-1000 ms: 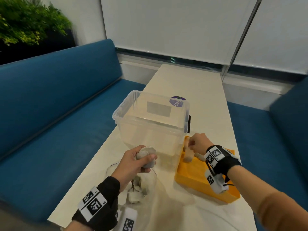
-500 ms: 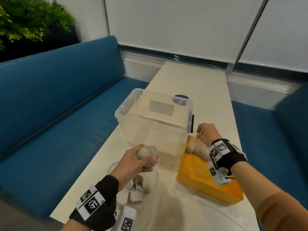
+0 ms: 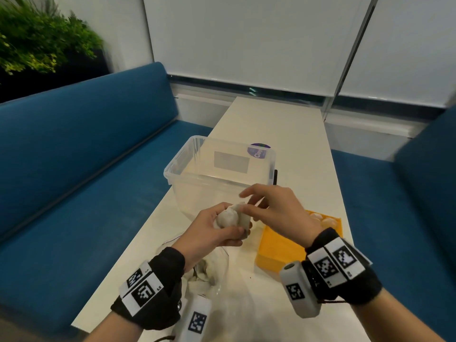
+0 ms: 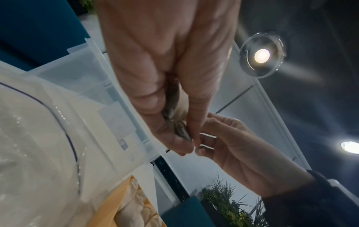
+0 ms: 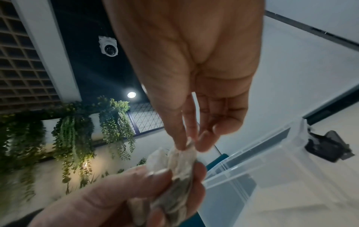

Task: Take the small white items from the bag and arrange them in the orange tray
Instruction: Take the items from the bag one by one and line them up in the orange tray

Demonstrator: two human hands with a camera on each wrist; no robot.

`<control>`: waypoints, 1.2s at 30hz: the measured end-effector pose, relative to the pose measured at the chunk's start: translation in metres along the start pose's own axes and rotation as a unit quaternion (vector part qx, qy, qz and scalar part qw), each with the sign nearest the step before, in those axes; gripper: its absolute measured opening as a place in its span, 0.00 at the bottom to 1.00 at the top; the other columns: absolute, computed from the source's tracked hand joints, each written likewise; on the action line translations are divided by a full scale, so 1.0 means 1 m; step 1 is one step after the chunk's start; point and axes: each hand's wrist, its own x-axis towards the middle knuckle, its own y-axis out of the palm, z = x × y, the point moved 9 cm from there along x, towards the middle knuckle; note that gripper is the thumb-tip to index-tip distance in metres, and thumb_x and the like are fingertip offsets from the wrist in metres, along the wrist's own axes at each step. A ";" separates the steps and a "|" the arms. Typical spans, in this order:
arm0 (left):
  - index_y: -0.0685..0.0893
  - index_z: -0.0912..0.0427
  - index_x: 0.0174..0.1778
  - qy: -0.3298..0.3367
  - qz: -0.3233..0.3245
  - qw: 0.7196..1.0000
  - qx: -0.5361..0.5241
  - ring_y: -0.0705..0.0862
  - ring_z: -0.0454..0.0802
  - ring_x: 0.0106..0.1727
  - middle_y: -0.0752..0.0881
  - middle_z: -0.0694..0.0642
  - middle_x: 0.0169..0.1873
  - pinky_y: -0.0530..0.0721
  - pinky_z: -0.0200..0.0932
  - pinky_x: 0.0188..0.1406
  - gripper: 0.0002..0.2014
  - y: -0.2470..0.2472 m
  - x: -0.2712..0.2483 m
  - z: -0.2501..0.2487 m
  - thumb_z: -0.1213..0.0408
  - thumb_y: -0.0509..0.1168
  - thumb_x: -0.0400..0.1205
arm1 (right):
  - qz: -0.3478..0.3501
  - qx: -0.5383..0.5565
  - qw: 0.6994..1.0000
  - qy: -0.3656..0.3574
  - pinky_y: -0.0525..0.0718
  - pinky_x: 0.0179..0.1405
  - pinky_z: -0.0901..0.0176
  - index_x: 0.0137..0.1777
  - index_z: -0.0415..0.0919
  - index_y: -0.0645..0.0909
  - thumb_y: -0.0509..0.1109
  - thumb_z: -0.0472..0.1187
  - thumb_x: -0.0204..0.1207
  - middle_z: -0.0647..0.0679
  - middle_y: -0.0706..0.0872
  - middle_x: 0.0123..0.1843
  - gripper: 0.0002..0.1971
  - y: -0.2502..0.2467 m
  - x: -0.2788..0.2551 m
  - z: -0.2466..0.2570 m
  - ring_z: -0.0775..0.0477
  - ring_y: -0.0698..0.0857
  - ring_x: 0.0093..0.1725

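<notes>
My left hand (image 3: 223, 229) grips a clump of small white dumpling-like items (image 3: 230, 218) above the table, just in front of the clear bin. My right hand (image 3: 246, 207) has reached across, and its thumb and forefinger pinch the top of one item (image 5: 182, 155) in that clump. In the left wrist view the items (image 4: 177, 124) show only as a sliver between the fingers. The orange tray (image 3: 278, 245) lies to the right, with white items (image 3: 323, 219) at its far end. The clear bag (image 3: 214, 270) lies below my left wrist with more items inside.
A clear plastic bin (image 3: 197, 174) stands on the white table (image 3: 283, 129) right behind my hands. A dark object (image 3: 275, 176) sits by its right side. Blue benches (image 3: 74, 169) flank the narrow table on both sides.
My right hand left the far end of the tray and moved left to the clump in my left hand, taking hold of one item. The left hand has stayed in place.
</notes>
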 end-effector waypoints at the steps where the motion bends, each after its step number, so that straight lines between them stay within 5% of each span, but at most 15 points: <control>1: 0.82 0.63 0.60 0.001 -0.003 1.000 0.005 0.90 0.55 0.49 0.90 0.64 0.50 0.88 0.41 0.43 0.15 0.001 -0.001 -0.001 0.73 0.72 0.77 | -0.009 0.011 1.000 -0.002 0.78 0.35 0.77 0.52 0.48 0.86 0.72 0.45 0.76 0.53 0.89 0.39 0.06 -0.002 -0.001 0.000 0.61 0.85 0.32; 5: 0.83 0.64 0.58 0.001 -0.020 1.000 -0.006 0.90 0.50 0.46 0.89 0.61 0.46 0.86 0.38 0.40 0.14 -0.003 -0.007 0.000 0.72 0.72 0.77 | -0.054 0.071 0.996 0.010 0.81 0.34 0.75 0.45 0.42 0.88 0.73 0.38 0.74 0.50 0.89 0.33 0.03 -0.024 -0.007 -0.004 0.61 0.85 0.29; 12: 0.84 0.65 0.56 0.021 -0.054 0.998 0.000 0.89 0.48 0.44 0.89 0.58 0.43 0.84 0.36 0.37 0.13 -0.002 -0.010 -0.001 0.70 0.73 0.77 | -0.057 0.110 0.992 0.015 0.89 0.41 0.53 0.49 0.39 0.87 0.71 0.38 0.77 0.47 0.89 0.38 0.05 -0.036 -0.016 -0.001 0.51 0.87 0.36; 17: 0.86 0.66 0.52 0.106 -0.105 0.986 0.068 0.85 0.43 0.38 0.88 0.61 0.40 0.84 0.34 0.35 0.08 -0.007 -0.009 -0.024 0.75 0.71 0.78 | -0.044 0.061 0.997 -0.024 0.85 0.46 0.64 0.56 0.49 0.83 0.72 0.48 0.75 0.54 0.88 0.46 0.12 -0.045 -0.021 0.015 0.55 0.85 0.44; 22: 0.87 0.64 0.51 0.149 -0.124 0.974 0.116 0.85 0.46 0.41 0.88 0.65 0.43 0.84 0.36 0.35 0.08 -0.008 -0.006 -0.038 0.76 0.70 0.78 | -0.072 0.046 0.995 -0.050 0.81 0.41 0.76 0.47 0.46 0.86 0.74 0.39 0.74 0.55 0.88 0.41 0.04 -0.057 -0.021 0.026 0.58 0.85 0.42; 29: 0.86 0.65 0.54 0.108 -0.123 0.983 0.079 0.86 0.42 0.38 0.88 0.60 0.41 0.86 0.35 0.37 0.09 -0.008 0.003 -0.026 0.72 0.72 0.78 | -0.091 0.017 0.995 -0.031 0.79 0.37 0.81 0.46 0.44 0.85 0.74 0.38 0.74 0.58 0.85 0.37 0.03 -0.073 -0.017 0.006 0.67 0.83 0.36; 36: 0.86 0.65 0.54 0.072 -0.154 0.984 0.046 0.87 0.45 0.39 0.87 0.60 0.42 0.86 0.35 0.36 0.10 -0.024 0.001 -0.008 0.69 0.73 0.78 | -0.114 -0.055 0.989 0.080 0.78 0.30 0.75 0.48 0.38 0.85 0.70 0.35 0.77 0.53 0.84 0.34 0.03 -0.095 -0.008 -0.073 0.57 0.83 0.34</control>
